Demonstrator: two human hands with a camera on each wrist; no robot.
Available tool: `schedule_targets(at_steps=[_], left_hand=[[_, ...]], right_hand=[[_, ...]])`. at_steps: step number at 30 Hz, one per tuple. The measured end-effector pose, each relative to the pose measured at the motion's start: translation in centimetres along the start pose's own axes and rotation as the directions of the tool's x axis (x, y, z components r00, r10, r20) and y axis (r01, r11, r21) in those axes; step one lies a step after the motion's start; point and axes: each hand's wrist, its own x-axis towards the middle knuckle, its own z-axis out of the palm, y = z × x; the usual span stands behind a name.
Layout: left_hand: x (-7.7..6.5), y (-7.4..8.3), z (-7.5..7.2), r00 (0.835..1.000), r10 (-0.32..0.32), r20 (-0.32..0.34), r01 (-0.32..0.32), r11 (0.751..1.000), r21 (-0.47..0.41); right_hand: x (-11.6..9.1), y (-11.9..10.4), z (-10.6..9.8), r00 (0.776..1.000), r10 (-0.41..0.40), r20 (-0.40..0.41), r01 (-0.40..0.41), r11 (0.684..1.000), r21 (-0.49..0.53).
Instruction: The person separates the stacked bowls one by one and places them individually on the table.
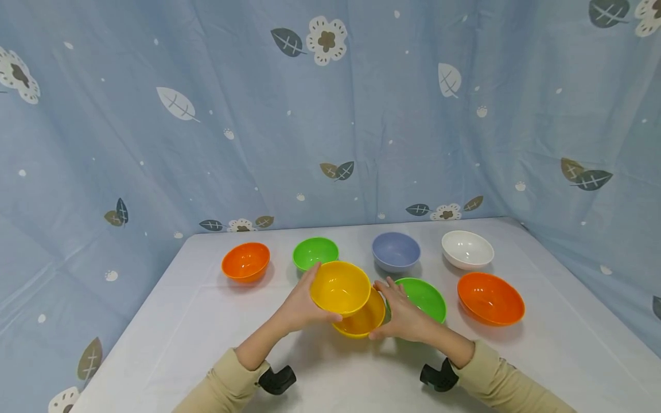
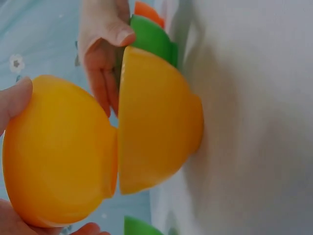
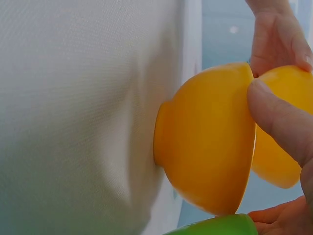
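Observation:
In the head view my left hand [image 1: 303,301] grips a yellow bowl [image 1: 339,288] by its sides, thumb at the near rim. That bowl is held above and slightly left of a second yellow bowl [image 1: 368,319], overlapping its opening. In the left wrist view the foot of the upper bowl [image 2: 61,152] meets the rim of the lower bowl [image 2: 156,122]. My right hand [image 1: 405,315] holds the lower bowl at its right edge, and in the right wrist view the thumb [image 3: 276,115] presses its rim. A green bowl [image 1: 426,301] is partly hidden behind my right hand.
Along the back of the white table [image 1: 170,344] stand an orange bowl [image 1: 246,263], a green bowl [image 1: 315,253], a blue bowl [image 1: 396,252] and a white bowl [image 1: 467,250]. A wider orange bowl [image 1: 490,299] sits at the right. A blue patterned curtain [image 1: 248,132] hangs behind.

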Motion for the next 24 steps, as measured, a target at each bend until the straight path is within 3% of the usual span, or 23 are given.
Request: schedule_targets(at_steps=[12,24], left_hand=[[-1.0,-1.0,-2.1,0.997,-0.051,-0.055,0.051,0.999,-0.008],[-2.2,-2.0,-3.4,0.993,-0.093,-0.074,0.089,0.994,-0.057]], right_hand=[[0.0,-0.3,0.3,0.999,-0.049,0.010,0.049,0.998,-0.039],[0.2,-0.7,0.7,0.996,-0.089,0.005,0.089,0.990,-0.111]])
